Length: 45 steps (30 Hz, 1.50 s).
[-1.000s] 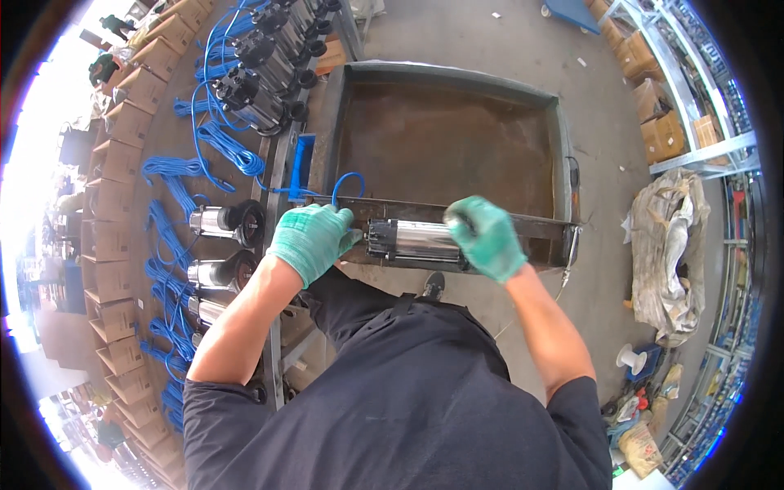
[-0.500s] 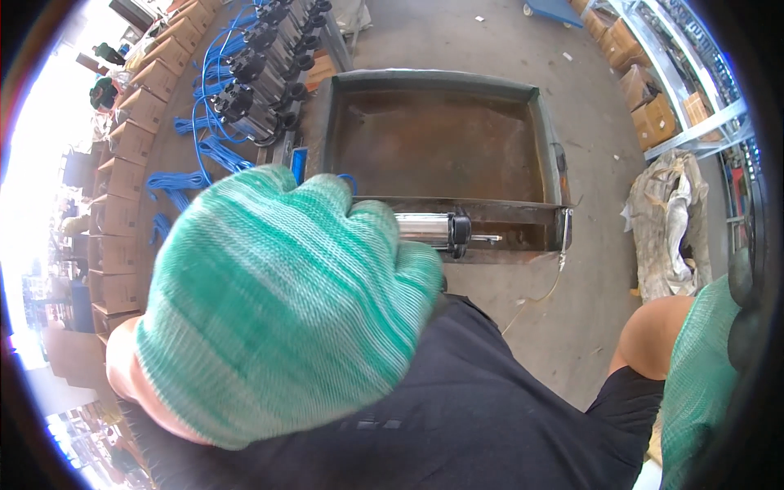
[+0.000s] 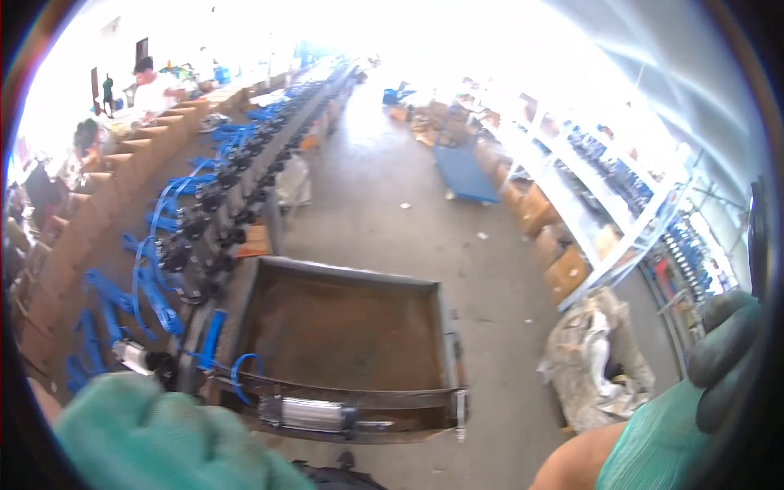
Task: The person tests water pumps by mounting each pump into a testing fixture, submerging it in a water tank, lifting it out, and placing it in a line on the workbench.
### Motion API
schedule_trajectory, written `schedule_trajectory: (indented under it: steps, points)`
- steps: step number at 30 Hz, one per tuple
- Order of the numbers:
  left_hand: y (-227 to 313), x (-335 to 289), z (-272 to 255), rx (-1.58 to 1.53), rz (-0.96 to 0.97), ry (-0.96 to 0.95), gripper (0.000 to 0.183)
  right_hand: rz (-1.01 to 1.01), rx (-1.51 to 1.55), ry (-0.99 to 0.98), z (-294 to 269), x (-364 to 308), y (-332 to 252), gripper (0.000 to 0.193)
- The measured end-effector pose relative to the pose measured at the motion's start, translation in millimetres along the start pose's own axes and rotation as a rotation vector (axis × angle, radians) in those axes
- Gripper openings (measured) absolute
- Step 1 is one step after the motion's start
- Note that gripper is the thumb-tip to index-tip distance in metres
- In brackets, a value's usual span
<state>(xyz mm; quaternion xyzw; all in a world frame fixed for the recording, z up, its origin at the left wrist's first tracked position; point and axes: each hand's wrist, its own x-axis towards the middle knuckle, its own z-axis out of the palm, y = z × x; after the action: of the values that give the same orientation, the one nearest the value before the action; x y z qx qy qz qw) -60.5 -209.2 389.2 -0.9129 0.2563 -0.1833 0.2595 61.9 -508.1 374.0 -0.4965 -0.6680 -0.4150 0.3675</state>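
Note:
My left hand (image 3: 163, 437), in a green knitted glove and blurred, is at the lower left. Its fingers are curled together; anything inside is hidden. Just beyond it lies a silver cylinder with a black end (image 3: 132, 357). A silver motor-like cylinder (image 3: 306, 415) with a black end and thin shaft rests sideways in the near trough of a rusty metal tray (image 3: 359, 273), apart from the hand. At the right edge my right hand (image 3: 694, 392) is raised, its dark glove fingertips bent inward beside a dark shape at the picture's rim. What it holds, if anything, cannot be seen.
A long row of motor units (image 3: 216, 220) with blue coiled cables (image 3: 155, 298) runs away at left, beside open cardboard boxes (image 3: 106, 175) and a person (image 3: 155, 90). Right are a metal shelf rack (image 3: 608, 261), a crumpled sack (image 3: 588, 351) and a blue platform cart (image 3: 465, 173).
The view has tilted up, showing more of the room. My left hand has dropped toward the lower left, away from the cylinder in the trough. My right hand stays near the right edge.

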Motion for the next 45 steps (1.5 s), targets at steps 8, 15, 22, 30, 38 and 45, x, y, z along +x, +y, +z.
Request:
schedule_trajectory:
  steps: [8,15,22,30,38,45]
  points:
    - [-17.0,19.5,-17.2,0.016,0.010,0.044,0.025,0.060,-0.076,0.019,-31.9,25.1,17.5,0.062]
    - [-14.7,32.4,-5.7,-0.022,0.014,0.096,0.025,0.114,-0.115,-0.006,-38.2,19.1,15.8,0.063]
    - [-16.7,25.1,-7.5,-0.012,0.038,0.072,0.025,0.155,-0.120,0.006,-34.0,16.4,11.9,0.063]
    - [-21.6,32.3,-5.2,0.009,0.081,0.097,0.025,0.194,-0.157,-0.013,-39.7,11.2,1.6,0.064]
    - [-29.5,46.8,12.9,0.038,0.103,0.121,0.024,0.207,-0.198,-0.034,-49.4,0.1,16.0,0.064]
    - [-29.3,46.7,10.7,0.078,0.110,0.146,0.024,0.180,-0.217,-0.045,-48.9,-1.8,25.1,0.064]
